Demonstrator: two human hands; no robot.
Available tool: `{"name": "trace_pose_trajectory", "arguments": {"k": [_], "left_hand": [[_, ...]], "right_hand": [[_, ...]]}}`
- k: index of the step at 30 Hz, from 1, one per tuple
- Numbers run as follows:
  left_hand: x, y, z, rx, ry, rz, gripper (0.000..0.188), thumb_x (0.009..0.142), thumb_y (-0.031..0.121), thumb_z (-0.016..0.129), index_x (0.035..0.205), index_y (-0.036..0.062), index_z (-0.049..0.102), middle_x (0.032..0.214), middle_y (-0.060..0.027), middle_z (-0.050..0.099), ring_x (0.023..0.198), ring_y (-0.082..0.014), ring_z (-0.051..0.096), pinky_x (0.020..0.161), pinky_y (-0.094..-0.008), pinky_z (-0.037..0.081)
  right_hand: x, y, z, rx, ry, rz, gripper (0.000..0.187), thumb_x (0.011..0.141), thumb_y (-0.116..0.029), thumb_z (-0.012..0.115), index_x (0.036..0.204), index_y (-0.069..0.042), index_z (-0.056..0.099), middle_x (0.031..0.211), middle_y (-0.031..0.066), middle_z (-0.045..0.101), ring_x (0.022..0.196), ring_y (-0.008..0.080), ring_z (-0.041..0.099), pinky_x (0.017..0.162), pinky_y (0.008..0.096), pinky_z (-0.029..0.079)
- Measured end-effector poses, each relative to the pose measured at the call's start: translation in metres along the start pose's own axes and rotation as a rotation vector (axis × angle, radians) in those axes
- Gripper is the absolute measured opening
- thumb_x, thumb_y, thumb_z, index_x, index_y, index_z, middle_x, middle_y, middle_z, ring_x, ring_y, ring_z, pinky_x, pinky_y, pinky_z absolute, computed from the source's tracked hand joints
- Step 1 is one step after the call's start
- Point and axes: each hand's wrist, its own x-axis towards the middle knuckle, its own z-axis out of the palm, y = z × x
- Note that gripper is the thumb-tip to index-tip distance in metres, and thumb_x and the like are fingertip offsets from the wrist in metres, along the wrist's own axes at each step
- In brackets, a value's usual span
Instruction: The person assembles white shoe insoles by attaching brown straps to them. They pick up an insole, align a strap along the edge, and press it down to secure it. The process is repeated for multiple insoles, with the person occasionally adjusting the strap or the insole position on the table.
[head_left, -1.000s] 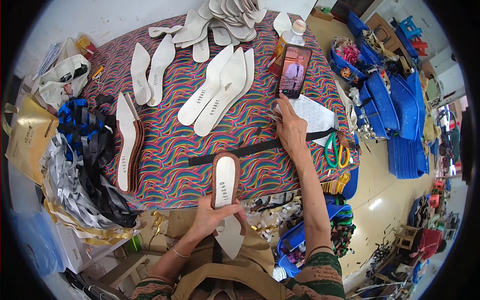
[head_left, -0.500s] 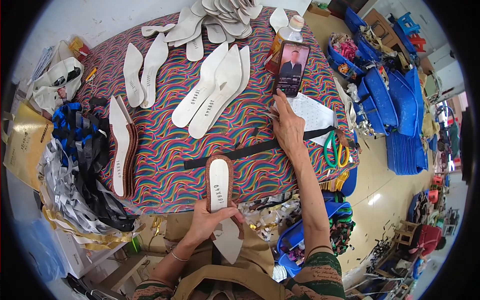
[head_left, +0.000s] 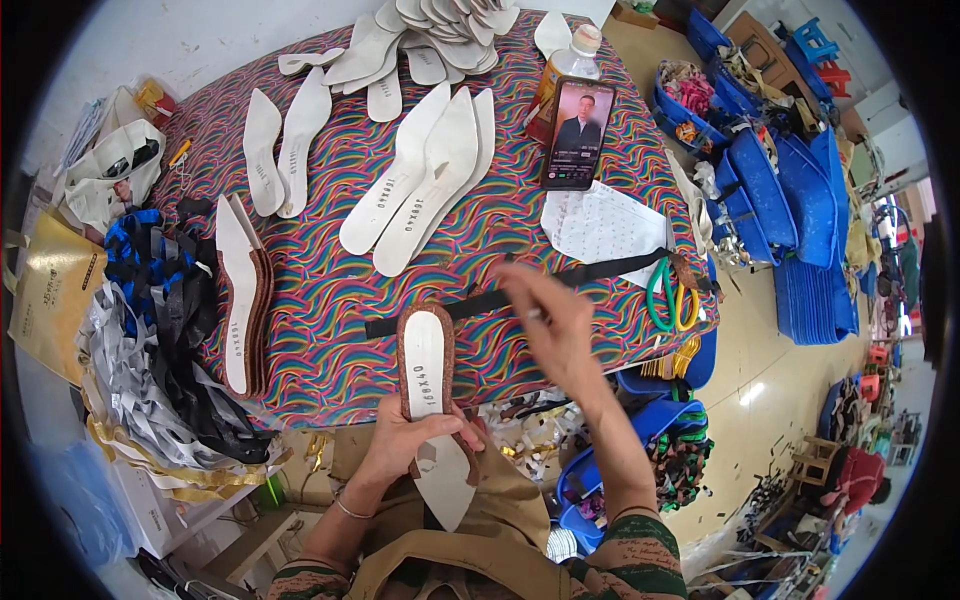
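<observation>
My left hand is closed around a white shoe insole with a speckled brown rim, its rounded heel up and its point toward my lap. Motion smears my right hand, which hovers over the table above a black strip; whether it holds anything is unclear. A phone showing a person on its screen leans on a capped bottle. Below the phone lies a white printed sheet. Green-and-yellow-handled scissors rest by the right edge.
Loose white insoles lie across the patterned tablecloth, with a heap at the back. A brown-edged insole stack stands left. Ribbon bundles hang beside the table. Blue bins and a person in red are at right.
My right hand has left the phone's lower edge and moved down and left toward the insole. The insole in my left hand has shifted slightly left.
</observation>
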Motion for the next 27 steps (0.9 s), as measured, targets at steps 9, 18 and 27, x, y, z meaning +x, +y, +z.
{"name": "trace_pose_trajectory", "arguments": {"k": [9, 18, 27], "left_hand": [[0.018, -0.015, 0.012, -0.646, -0.513, -0.114, 0.037, 0.081, 0.028, 0.076, 0.086, -0.0009, 0.055, 0.062, -0.0185, 0.061, 0.050, -0.0346, 0.063, 0.043, -0.0402, 0.053], [-0.002, 0.016, 0.028, -0.136, -0.276, -0.030, 0.076, 0.097, 0.058, 0.038, 0.138, -0.0061, 0.040, 0.098, -0.0157, 0.062, 0.081, -0.0211, 0.062, 0.074, -0.0318, 0.048], [-0.018, 0.018, 0.038, 0.047, -0.292, 0.030, 0.047, 0.105, 0.027, 0.026, 0.138, -0.0066, 0.035, 0.105, -0.0173, 0.060, 0.086, -0.0225, 0.062, 0.080, -0.0346, 0.051]], "right_hand": [[-0.033, -0.033, 0.059, 1.409, -0.114, 0.556, 0.039, 0.096, -0.037, 0.056, 0.109, -0.001, 0.062, 0.078, 0.0090, 0.066, 0.055, 0.0035, 0.052, 0.041, 0.0160, 0.030], [-0.047, -0.027, 0.038, 1.140, 0.108, 0.455, 0.015, 0.089, -0.013, 0.066, 0.088, 0.002, 0.063, 0.072, 0.0008, 0.060, 0.059, 0.0053, 0.051, 0.051, 0.0202, 0.038], [-0.062, -0.059, 0.027, 0.997, 0.201, 0.472, 0.006, 0.089, -0.005, 0.064, 0.087, -0.001, 0.069, 0.074, -0.0019, 0.064, 0.062, 0.0032, 0.056, 0.050, 0.0189, 0.040]]}}
